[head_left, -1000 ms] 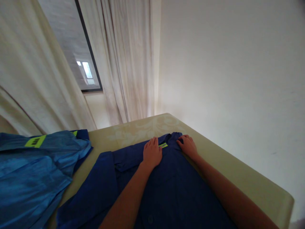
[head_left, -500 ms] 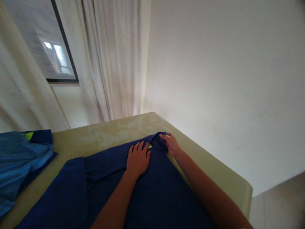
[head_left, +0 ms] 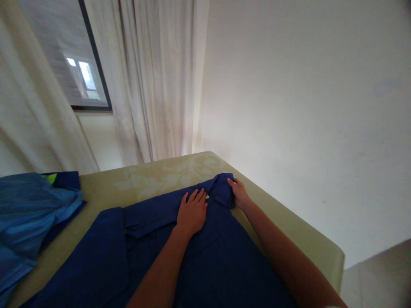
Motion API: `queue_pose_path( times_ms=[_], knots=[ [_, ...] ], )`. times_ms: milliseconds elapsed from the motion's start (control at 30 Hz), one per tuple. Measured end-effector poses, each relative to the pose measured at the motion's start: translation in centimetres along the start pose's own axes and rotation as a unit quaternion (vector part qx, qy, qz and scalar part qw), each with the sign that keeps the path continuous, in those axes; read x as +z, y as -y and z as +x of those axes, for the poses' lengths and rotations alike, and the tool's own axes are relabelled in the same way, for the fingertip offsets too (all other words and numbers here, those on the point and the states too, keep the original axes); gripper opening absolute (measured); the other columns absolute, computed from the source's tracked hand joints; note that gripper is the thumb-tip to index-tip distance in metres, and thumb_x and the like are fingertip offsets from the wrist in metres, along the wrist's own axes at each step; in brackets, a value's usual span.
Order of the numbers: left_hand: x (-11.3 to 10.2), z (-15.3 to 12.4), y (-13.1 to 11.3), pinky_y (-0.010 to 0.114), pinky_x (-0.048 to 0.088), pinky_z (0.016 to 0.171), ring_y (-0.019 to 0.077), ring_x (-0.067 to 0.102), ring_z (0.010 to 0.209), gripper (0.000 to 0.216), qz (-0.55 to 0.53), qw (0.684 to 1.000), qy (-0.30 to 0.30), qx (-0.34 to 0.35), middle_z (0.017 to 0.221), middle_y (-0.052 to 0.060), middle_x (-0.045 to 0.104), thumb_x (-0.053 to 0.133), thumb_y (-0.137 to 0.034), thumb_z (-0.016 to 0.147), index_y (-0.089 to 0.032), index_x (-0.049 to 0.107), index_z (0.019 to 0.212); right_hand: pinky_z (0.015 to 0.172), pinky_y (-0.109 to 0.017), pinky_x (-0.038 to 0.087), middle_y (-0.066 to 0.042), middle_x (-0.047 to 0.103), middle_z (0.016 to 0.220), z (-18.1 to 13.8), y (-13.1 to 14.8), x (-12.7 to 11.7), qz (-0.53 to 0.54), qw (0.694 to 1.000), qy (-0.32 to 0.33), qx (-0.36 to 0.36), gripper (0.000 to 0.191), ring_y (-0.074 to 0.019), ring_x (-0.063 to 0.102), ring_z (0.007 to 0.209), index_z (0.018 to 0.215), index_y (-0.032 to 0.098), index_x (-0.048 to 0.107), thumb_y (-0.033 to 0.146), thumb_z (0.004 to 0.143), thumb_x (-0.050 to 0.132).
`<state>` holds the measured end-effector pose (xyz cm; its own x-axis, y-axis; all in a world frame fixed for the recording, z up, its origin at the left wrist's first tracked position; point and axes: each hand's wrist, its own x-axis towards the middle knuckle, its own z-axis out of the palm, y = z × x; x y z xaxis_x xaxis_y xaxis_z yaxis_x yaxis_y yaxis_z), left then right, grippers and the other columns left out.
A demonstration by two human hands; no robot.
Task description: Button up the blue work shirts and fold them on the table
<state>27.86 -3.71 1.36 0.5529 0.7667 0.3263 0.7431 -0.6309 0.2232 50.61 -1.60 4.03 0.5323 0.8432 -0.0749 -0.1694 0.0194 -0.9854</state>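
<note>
Left fingers: our left hand (head_left: 192, 212) lies flat, its fingers (head_left: 196, 196) slightly spread, pressing on the dark blue cloth shirt (head_left: 208, 265).
Right fingers: our right hand (head_left: 240, 194) pinches the shirt's folded collar (head_left: 221, 190), just right of the left fingertips.
Under the shirt: pale beige patterned table (head_left: 160, 175).
Far left: bright blue shiny garment (head_left: 28, 214), well apart from both hands.

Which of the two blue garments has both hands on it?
The dark navy shirt in the middle: left hand flat on it, right hand holding its collar. The lighter blue garment at left lies untouched.
</note>
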Motion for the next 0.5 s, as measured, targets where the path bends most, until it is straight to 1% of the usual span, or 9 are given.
queue_pose_path(
  times_ms=[67,100,167,200,267,333,400,433,500],
  knots=[
    [0.0,0.0,0.0,0.058,0.027,0.124,0.0272,0.041,0.150,0.053,-0.006,1.000,0.007,0.003,0.162,0.002,0.047,0.028,-0.038,0.106,-0.032,0.047,0.156,0.072,-0.035,0.061,-0.003,0.075,0.080,-0.3,0.7,0.3,0.010,1.000,0.010,0.018,0.037,-0.0214,0.072,0.074,0.096,0.020,0.064,0.028,0.066,0.085],
    [-0.1,0.0,-0.1,0.058,0.027,0.124,0.0274,0.042,0.149,0.053,-0.008,1.000,0.007,0.003,0.162,0.003,0.047,0.029,-0.038,0.106,-0.031,0.047,0.155,0.074,-0.036,0.061,-0.002,0.076,0.084,-0.8,1.2,0.6,0.010,0.999,0.035,0.000,0.045,-0.0216,0.072,0.076,0.104,0.021,0.064,0.025,0.064,0.085],
    [-0.1,0.0,-0.1,0.059,0.027,0.123,0.0283,0.043,0.149,0.053,-0.009,1.000,0.003,0.002,0.162,0.004,0.047,0.030,-0.039,0.106,-0.029,0.047,0.155,0.079,-0.037,0.059,-0.002,0.077,0.095,-2.3,2.6,1.5,-0.030,0.989,0.123,-0.078,0.059,-0.0221,0.073,0.083,0.119,0.023,0.063,0.024,0.065,0.084],
    [-0.2,-0.1,-0.2,0.059,0.027,0.123,0.0289,0.043,0.148,0.053,-0.008,1.000,0.003,0.003,0.161,0.005,0.049,0.030,-0.039,0.106,-0.028,0.049,0.154,0.082,-0.037,0.058,-0.002,0.077,0.099,-3.4,3.3,2.1,-0.079,0.972,0.184,-0.126,0.059,-0.0225,0.072,0.088,0.123,0.024,0.063,0.025,0.068,0.083],
    [-0.2,-0.2,-0.1,0.059,0.026,0.124,0.0298,0.046,0.146,0.051,0.000,1.000,0.009,0.007,0.156,0.008,0.054,0.033,-0.037,0.106,-0.027,0.053,0.151,0.091,-0.037,0.054,-0.003,0.076,0.105,-5.6,4.2,3.3,-0.220,0.897,0.314,-0.219,0.045,-0.0234,0.071,0.098,0.120,0.024,0.067,0.024,0.076,0.077],
    [-0.1,-0.4,0.0,0.059,0.022,0.126,0.0311,0.045,0.146,0.050,0.009,0.999,0.027,0.017,0.154,0.009,0.057,0.038,-0.035,0.104,-0.027,0.055,0.150,0.098,-0.038,0.050,-0.005,0.075,0.110,-7.9,4.4,4.4,-0.364,0.792,0.393,-0.292,0.029,-0.0240,0.069,0.106,0.110,0.022,0.071,0.018,0.082,0.071],
    [0.2,-0.5,0.2,0.061,0.019,0.127,0.0328,0.042,0.149,0.051,0.015,0.998,0.053,0.029,0.156,0.009,0.054,0.045,-0.034,0.101,-0.030,0.054,0.151,0.100,-0.038,0.047,-0.007,0.074,0.113,-9.7,4.0,5.2,-0.460,0.717,0.402,-0.336,0.024,-0.0243,0.067,0.109,0.106,0.021,0.070,0.013,0.084,0.066],
    [0.4,-0.5,0.2,0.062,0.018,0.127,0.0336,0.040,0.150,0.052,0.016,0.997,0.062,0.035,0.157,0.008,0.053,0.047,-0.033,0.099,-0.032,0.053,0.151,0.099,-0.037,0.048,-0.008,0.073,0.114,-10.4,3.8,5.5,-0.490,0.698,0.389,-0.348,0.024,-0.0244,0.066,0.108,0.106,0.021,0.069,0.012,0.084,0.065],
    [0.7,-0.5,0.4,0.064,0.017,0.127,0.0343,0.040,0.150,0.052,0.013,0.997,0.069,0.045,0.156,0.007,0.054,0.050,-0.031,0.098,-0.035,0.055,0.150,0.093,-0.035,0.048,-0.008,0.071,0.112,-11.2,3.7,5.9,-0.527,0.679,0.361,-0.361,0.023,-0.0242,0.065,0.105,0.108,0.021,0.066,0.014,0.086,0.063]
  ],
)
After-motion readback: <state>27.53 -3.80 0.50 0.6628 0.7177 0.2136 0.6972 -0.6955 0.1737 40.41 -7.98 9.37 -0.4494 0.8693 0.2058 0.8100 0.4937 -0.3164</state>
